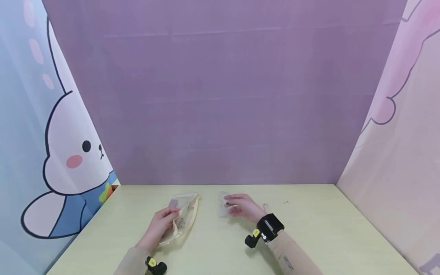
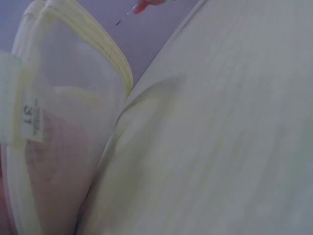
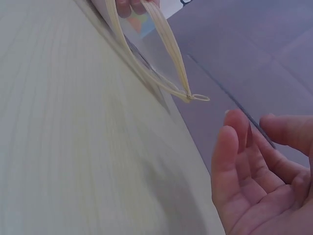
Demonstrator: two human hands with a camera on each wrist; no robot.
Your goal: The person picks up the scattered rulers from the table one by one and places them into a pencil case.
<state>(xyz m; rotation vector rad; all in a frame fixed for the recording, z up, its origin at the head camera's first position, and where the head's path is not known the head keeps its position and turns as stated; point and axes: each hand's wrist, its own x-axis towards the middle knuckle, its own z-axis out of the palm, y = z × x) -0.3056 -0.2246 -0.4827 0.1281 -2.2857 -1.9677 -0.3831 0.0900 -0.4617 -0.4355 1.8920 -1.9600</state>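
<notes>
My left hand (image 1: 161, 223) grips a see-through mesh pouch (image 1: 190, 218) with cream trim by its left side, tilted just over the table. The pouch's mouth gapes toward the right, and small dark marks show through it. A white label (image 2: 32, 117) reading 31 is on its side. At its corner hangs a small cream loop (image 3: 200, 97). To the right, my right hand (image 1: 243, 207) pinches a thin, clear, flat plastic piece (image 1: 222, 211) between thumb and fingers. Edge-on in the right wrist view, that piece (image 3: 230, 94) looks like a dark line. Pouch and piece are apart.
A small pale strip (image 1: 265, 207) lies on the light wooden table (image 1: 309, 236) behind my right wrist. Tiny dark specks (image 1: 286, 202) are farther right. A purple panel (image 1: 227, 114) stands at the table's back edge, with printed cloths on both sides.
</notes>
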